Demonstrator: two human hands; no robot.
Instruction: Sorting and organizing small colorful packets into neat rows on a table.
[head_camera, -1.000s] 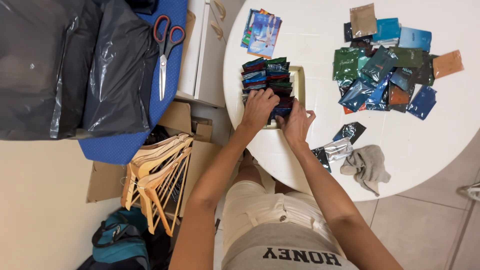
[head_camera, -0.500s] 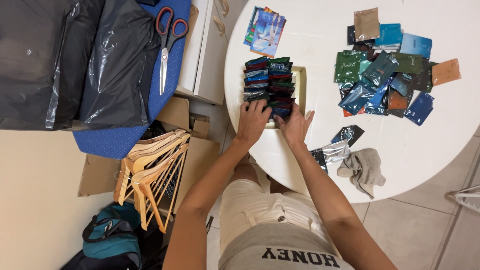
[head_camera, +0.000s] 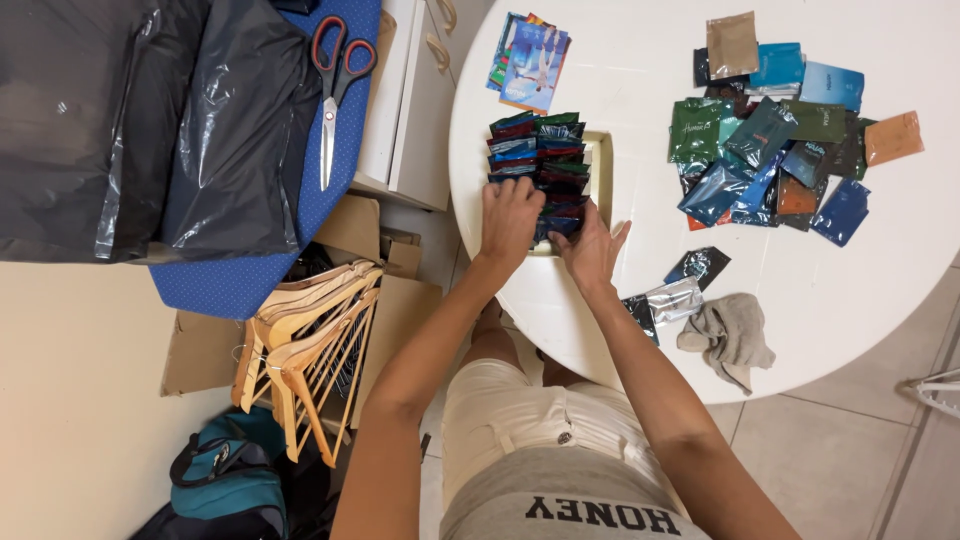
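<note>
A row of foil sachets (head_camera: 540, 165) is packed upright in a cream box (head_camera: 601, 170) on the round white table (head_camera: 640, 310), with the left hand (head_camera: 510, 218) clasped over its near end and the right hand (head_camera: 592, 248) pressed beside it, fingers spread. A loose heap of coloured sachets (head_camera: 775, 150), printed cards (head_camera: 530, 50), two stray silver sachets (head_camera: 672, 298) and a grey cloth (head_camera: 728, 335) are noted nearby on the table. Scissors (head_camera: 335, 85) on a blue board (head_camera: 300, 230), black plastic bags (head_camera: 130, 120), wooden hangers (head_camera: 305, 350) and a teal bag (head_camera: 225, 480) are recorded to the left over the tiled floor (head_camera: 860, 470).
</note>
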